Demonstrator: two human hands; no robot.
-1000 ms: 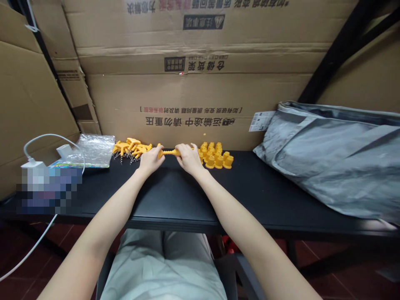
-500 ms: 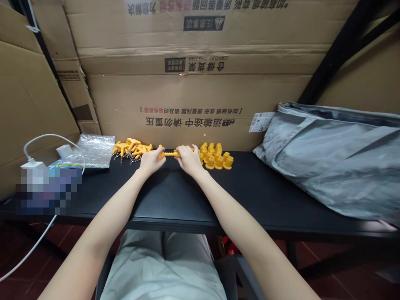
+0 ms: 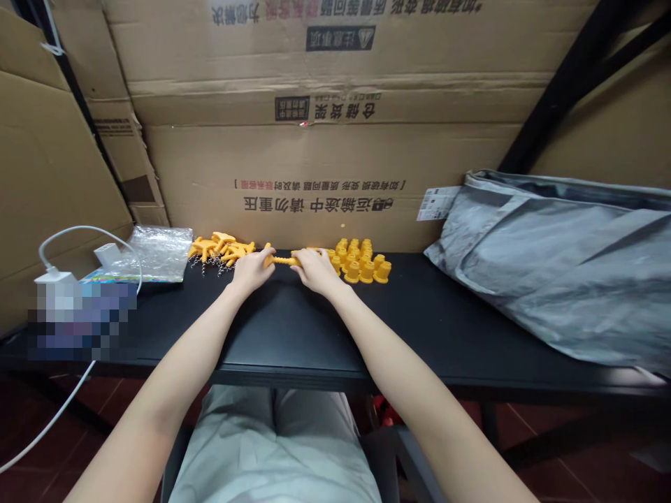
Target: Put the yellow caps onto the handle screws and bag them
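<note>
My left hand [image 3: 254, 268] is closed around one end of a yellow corkscrew-like piece. Its ridged yellow shaft [image 3: 283, 260] bridges the short gap between my hands, roughly level above the black table. The other end sits in my right hand [image 3: 315, 270], whose fingers are curled over a yellow part that they mostly hide. Left of my hands lies a pile of yellow-handled corkscrews [image 3: 223, 246] with metal spirals. Just right of my right hand, several yellow cup-shaped pieces [image 3: 366, 272] stand in rows.
A grey fabric bag [image 3: 550, 272] lies on the right of the black table [image 3: 419, 328]. On the left are a clear plastic wrapper [image 3: 157, 251], a white charger [image 3: 56, 293] with a cable and a blurred patch. Cardboard [image 3: 325, 154] walls the back.
Both hands have shifted very slightly left, and the right hand's fingers have changed position on the yellow part. More of the yellow cups show beside the right hand.
</note>
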